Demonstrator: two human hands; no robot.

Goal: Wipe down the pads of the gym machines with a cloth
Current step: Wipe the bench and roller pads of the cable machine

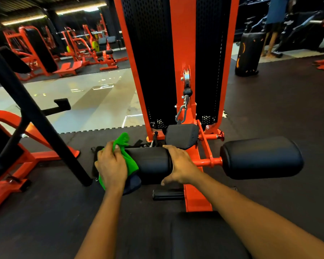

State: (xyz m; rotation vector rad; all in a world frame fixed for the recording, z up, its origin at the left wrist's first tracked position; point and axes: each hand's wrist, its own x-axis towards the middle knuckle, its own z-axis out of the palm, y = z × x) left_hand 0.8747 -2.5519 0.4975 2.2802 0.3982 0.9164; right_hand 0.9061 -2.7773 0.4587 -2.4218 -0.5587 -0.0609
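Observation:
A red gym machine (pixel 183 53) stands in front of me with two black roller pads on a crossbar. My left hand (pixel 111 166) presses a green cloth (pixel 128 156) against the outer end of the left roller pad (pixel 150 163). My right hand (pixel 180 165) rests on the inner end of that same pad, fingers spread over it. The right roller pad (pixel 260 157) is untouched. A smaller black pad (pixel 181 136) sits just behind my right hand. The machine's black seat (pixel 200 238) lies below my forearms.
A black slanted bar (pixel 37 116) and red frame (pixel 13 176) of another machine crowd the left. Black rubber flooring surrounds me. A black speaker (pixel 248 53) stands back right, near a person (pixel 273 21). More red machines (pixel 45 51) line the far left.

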